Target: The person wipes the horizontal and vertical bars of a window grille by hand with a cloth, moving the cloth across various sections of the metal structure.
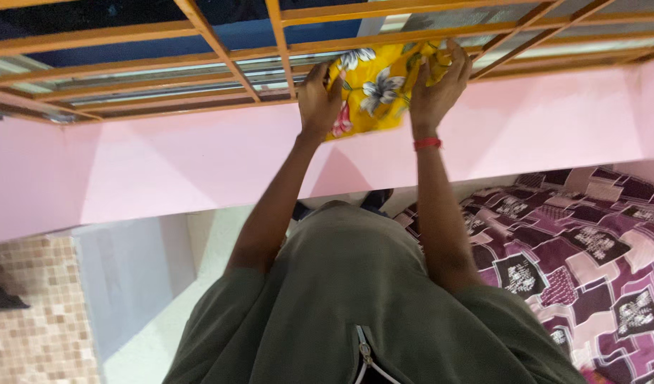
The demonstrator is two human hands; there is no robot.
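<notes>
A: What is seen to the left of the window grille (220, 53)?

B: A tiled surface (35, 313) is seen low on that side, well below the grille, with a pink wall (163, 160) running directly beneath the grille's bottom bar.

A: And at the grille itself?

B: A yellow flowered cloth (373, 89) is held up against the wooden bars, just beside the upright bar near the middle. Its left edge is gripped by the left hand (318, 99), whose fingers are curled closed over the fabric. Its right side is covered by the right hand (440, 82), fingers bent and pressed over the cloth; how tightly that side is pinched cannot be told. A red band (427, 144) is worn on that wrist.

A: How might the cloth be expected to handle?

B: It is judged light, soft and limp, since it is bunched and folded between the hands. It would probably sag wherever it is not supported, so the edges or corners are thought the best places to be gripped, one in each hand.

A: And further right?

B: A purple patterned bedspread (583, 249) is spread well below the grille, beneath the wall.
</notes>
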